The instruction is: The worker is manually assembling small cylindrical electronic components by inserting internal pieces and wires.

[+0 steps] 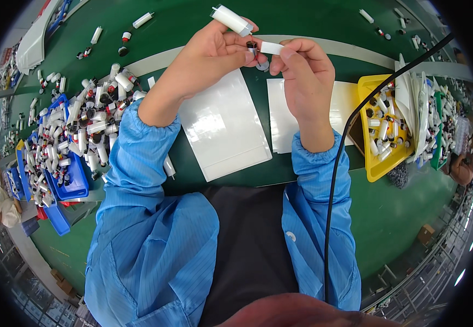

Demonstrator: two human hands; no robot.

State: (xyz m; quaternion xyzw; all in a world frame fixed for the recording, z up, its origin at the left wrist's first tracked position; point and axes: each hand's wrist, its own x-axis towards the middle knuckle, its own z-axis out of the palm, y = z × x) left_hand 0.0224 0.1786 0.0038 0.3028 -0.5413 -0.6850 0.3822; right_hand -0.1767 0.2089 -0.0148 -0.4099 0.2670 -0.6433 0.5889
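Observation:
Between the thumb and fingers of my left hand (206,57) is a wired part, closed in the grip. Its white cylinder (230,20) with clear ends tilts above my fingers. Thin red and dark wires lead from there to a small dark and silver cylinder (252,48). A round greyish end piece (262,66) hangs just below. My right hand (310,68) pinches a short white strip (271,48), its free end close beside the small cylinder. Whether the strip touches it I cannot tell. Under both hands lies a glossy white sheet (225,125).
Left of me, many similar white parts (97,117) heap over blue bins (76,182). A yellow tray (378,169) with more parts stands right, beside upright white sheets (406,101). A black cable (337,163) crosses in front of my right sleeve. More parts lie along the green table's (187,16) far side.

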